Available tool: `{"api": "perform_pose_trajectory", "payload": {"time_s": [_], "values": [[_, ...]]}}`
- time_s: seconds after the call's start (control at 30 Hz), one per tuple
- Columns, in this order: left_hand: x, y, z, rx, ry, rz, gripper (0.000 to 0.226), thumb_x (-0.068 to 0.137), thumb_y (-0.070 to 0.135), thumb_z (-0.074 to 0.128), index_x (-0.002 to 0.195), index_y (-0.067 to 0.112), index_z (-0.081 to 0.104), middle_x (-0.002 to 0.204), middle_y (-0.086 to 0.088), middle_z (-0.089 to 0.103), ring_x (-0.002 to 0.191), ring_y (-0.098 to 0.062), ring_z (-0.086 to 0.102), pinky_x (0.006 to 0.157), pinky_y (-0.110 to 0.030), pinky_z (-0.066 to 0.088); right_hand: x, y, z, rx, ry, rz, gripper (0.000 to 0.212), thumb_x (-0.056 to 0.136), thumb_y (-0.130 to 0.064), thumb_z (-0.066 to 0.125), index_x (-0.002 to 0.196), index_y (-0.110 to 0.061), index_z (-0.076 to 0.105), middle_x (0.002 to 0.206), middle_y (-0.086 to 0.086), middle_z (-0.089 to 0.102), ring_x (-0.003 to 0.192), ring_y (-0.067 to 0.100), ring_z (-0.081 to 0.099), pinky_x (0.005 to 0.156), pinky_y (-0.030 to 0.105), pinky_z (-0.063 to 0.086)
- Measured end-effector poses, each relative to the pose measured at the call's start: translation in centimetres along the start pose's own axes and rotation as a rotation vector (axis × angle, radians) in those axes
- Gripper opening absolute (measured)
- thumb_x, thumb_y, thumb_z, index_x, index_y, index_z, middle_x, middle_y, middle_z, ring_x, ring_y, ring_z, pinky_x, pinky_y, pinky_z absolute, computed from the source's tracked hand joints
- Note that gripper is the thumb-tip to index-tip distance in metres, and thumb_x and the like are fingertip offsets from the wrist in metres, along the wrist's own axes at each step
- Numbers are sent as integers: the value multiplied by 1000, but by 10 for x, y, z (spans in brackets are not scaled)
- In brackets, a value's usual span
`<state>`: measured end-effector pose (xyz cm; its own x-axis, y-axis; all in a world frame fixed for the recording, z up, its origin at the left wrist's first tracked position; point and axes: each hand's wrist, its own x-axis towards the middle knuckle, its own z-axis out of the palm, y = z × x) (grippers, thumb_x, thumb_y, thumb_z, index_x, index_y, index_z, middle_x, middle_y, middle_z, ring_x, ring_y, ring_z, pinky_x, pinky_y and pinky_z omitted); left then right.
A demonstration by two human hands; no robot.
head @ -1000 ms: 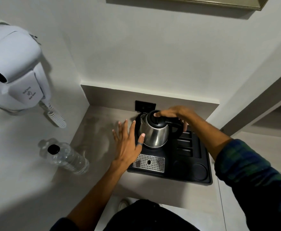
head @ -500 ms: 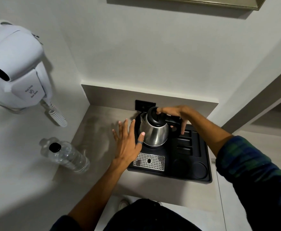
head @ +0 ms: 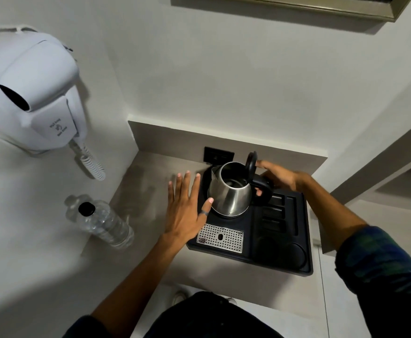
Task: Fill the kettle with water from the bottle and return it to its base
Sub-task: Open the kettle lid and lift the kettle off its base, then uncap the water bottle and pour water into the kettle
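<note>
A steel kettle (head: 230, 195) with a black handle stands on its round base in the black tray (head: 282, 240). Its black lid (head: 251, 163) is flipped up and the inside shows. My right hand (head: 278, 176) sits at the handle top, fingers behind the lid and around the handle. My left hand (head: 187, 211) is spread flat, fingers apart, with the thumb touching the kettle's lower left side. A clear plastic water bottle (head: 102, 222) with a black cap stands on the counter at the left, apart from both hands.
The tray holds a perforated metal drip plate (head: 220, 237) in front and empty slots and round recesses at the right. A black wall socket (head: 218, 155) is behind the kettle. A white wall-mounted hair dryer (head: 29, 93) with a coiled cord hangs at the left.
The kettle's lid has gone from shut to flipped up. My right hand has shifted from the lid top back to the handle. The left hand has stayed by the kettle's side.
</note>
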<state>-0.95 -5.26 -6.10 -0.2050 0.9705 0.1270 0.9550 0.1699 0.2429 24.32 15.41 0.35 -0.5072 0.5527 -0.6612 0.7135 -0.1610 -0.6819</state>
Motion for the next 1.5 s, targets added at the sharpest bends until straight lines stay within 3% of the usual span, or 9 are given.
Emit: {"api": "perform_pose_trajectory", "payload": {"time_s": [0.07,0.2,0.3,0.53,0.9,1.0,1.23,1.37,1.5], "values": [[-3,0,-1,60,30,-7,81,102,69,18,165,20,8,173,-15,5,160,-36,0,129,-56,3,4,11,5,69,16,-42,106,72,-97,39,102,-2,75,100,27,77,99,43,73,108,51,48],[-11,-2,0,99,50,-44,79,102,66,24,165,19,11,173,-16,8,160,-39,3,128,-60,7,11,23,16,199,13,-124,85,88,-87,30,74,-13,69,68,11,63,66,28,59,78,39,50],[-20,-2,3,142,41,-92,79,101,65,25,164,20,18,171,-17,13,158,-43,7,124,-67,9,13,28,21,258,-9,-150,83,88,-87,30,74,-13,65,63,7,56,59,24,50,66,35,44],[-30,-9,4,153,82,-174,79,99,67,24,164,22,17,172,-19,10,158,-46,3,120,-74,6,14,13,16,315,-24,-134,81,82,-90,41,78,-13,64,60,2,55,55,20,47,62,33,43],[-65,-37,1,8,160,-330,75,101,58,35,164,20,20,173,-16,0,159,-37,-11,127,-61,-1,18,-64,54,331,-198,-169,71,70,-82,67,78,-11,75,69,10,64,50,18,50,49,27,44],[-81,-53,-5,-13,244,-359,73,99,53,44,161,18,31,173,-16,7,160,-37,-4,128,-57,1,33,-89,82,380,-221,-271,57,84,-69,63,84,-14,76,70,12,63,46,18,52,43,25,46],[-90,-103,-40,88,672,-373,59,98,31,59,150,7,46,162,-27,29,157,-46,11,126,-63,10,77,-114,141,226,-214,-355,65,81,-77,58,90,-15,75,72,2,71,57,13,62,57,27,51],[-91,-124,-58,55,611,-524,50,101,24,51,147,4,51,162,-26,34,156,-48,14,126,-65,6,96,-110,159,158,-118,-363,59,81,-75,50,102,-24,72,84,-7,80,74,6,72,74,34,51],[-97,-129,-66,-96,573,-571,47,106,22,40,146,0,51,153,-19,51,153,-44,28,126,-63,12,102,-110,172,68,-95,-376,57,84,-72,42,100,-25,68,94,2,78,93,19,72,89,43,51]]}}
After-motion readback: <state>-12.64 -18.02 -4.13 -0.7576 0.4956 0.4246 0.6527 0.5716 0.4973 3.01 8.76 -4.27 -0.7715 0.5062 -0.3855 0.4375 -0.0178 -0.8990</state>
